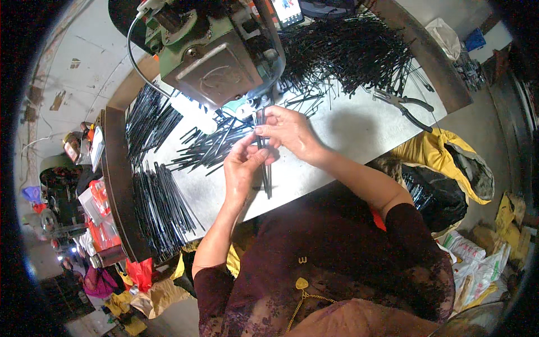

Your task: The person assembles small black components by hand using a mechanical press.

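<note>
A few thin black rods [266, 181] stand lengthwise between my two hands, just below the head of a green machine [216, 70]. My left hand [241, 165] pinches them around the middle, with the thumb across the front. Higher up, my right hand [289, 132] grips the same rods near their upper ends, close to the machine's lower working parts. The fingers partly hide the rods, so their exact number cannot be told. Loose rods [210, 147] lie on the white tabletop [337, 132] to the left of my hands.
Neat rod bundles [163, 210] line the table's left side, within a brown raised edge [120, 196]. A large tangled heap of rods [348, 53] covers the back right. Pliers with black handles [412, 109] rest near the right edge. A yellow sack [432, 149] hangs beyond it.
</note>
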### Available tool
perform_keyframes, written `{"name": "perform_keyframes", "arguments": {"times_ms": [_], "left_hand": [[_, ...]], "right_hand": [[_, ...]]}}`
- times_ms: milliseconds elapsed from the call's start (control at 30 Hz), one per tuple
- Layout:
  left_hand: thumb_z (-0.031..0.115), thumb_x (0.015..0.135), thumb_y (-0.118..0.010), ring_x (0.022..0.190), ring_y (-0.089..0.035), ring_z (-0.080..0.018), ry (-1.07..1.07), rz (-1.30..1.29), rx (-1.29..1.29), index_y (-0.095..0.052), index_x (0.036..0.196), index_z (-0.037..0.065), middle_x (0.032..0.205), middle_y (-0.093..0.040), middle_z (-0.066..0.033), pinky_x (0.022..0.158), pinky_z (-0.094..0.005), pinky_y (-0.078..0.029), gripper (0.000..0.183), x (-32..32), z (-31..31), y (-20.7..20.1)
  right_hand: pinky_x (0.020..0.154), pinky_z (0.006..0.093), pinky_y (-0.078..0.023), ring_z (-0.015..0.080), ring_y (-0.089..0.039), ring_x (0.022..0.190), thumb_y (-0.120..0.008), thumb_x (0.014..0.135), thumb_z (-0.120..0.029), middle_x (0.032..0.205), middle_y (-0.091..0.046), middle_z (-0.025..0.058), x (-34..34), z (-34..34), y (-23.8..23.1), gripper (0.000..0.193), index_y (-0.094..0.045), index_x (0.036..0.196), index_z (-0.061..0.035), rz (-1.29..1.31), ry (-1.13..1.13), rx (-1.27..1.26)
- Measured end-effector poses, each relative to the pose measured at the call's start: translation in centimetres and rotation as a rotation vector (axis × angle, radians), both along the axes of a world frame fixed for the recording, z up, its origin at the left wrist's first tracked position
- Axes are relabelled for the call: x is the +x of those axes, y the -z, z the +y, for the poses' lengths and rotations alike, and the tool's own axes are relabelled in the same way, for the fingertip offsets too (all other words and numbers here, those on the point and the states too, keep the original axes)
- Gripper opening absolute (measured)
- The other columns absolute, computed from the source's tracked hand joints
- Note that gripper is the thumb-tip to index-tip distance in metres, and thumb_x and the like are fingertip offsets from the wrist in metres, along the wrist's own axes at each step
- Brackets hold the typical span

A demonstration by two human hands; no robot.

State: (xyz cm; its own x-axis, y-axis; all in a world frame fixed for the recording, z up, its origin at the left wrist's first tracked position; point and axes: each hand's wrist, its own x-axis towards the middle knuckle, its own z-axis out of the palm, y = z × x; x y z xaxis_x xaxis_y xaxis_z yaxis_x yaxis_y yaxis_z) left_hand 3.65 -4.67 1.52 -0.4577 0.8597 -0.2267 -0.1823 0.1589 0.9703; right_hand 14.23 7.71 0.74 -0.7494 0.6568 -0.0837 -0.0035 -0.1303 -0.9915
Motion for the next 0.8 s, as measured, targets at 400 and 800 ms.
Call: {"name": "perform_keyframes", "arguments": {"times_ms": [400, 800], "left_hand": [[-0.002, 0.082, -0.063, 0.071, -0.063, -0.0143, 0.03, -0.003, -0.028, -0.048, 0.126, -0.006, 0.084, -0.065, -0.0092, 0.068, -0.0247, -0.05, 0.047, 0.8, 0.5, 0.3], [-0.002, 0.082, -0.063, 0.07, -0.061, -0.0126, 0.054, 0.097, 0.002, -0.052, 0.12, -0.004, 0.079, -0.064, -0.0063, 0.066, -0.0228, -0.047, 0.04, 0.3, 0.7, 0.3]], "right_hand": [[0.05, 0.0201, -0.043, 0.0064, -0.053, 0.059, -0.068, 0.083, -0.018, 0.078, -0.058, 0.0032, 0.8, 0.2, 0.8, 0.035, -0.054, 0.11, -0.0002, 0.011, 0.031, -0.11], [0.049, 0.02, -0.043, 0.0068, -0.054, 0.058, -0.07, 0.082, -0.018, 0.076, -0.058, 0.0029, 0.7, 0.5, 0.1, 0.033, -0.055, 0.105, -0.0013, -0.074, 0.08, 0.016]]}}
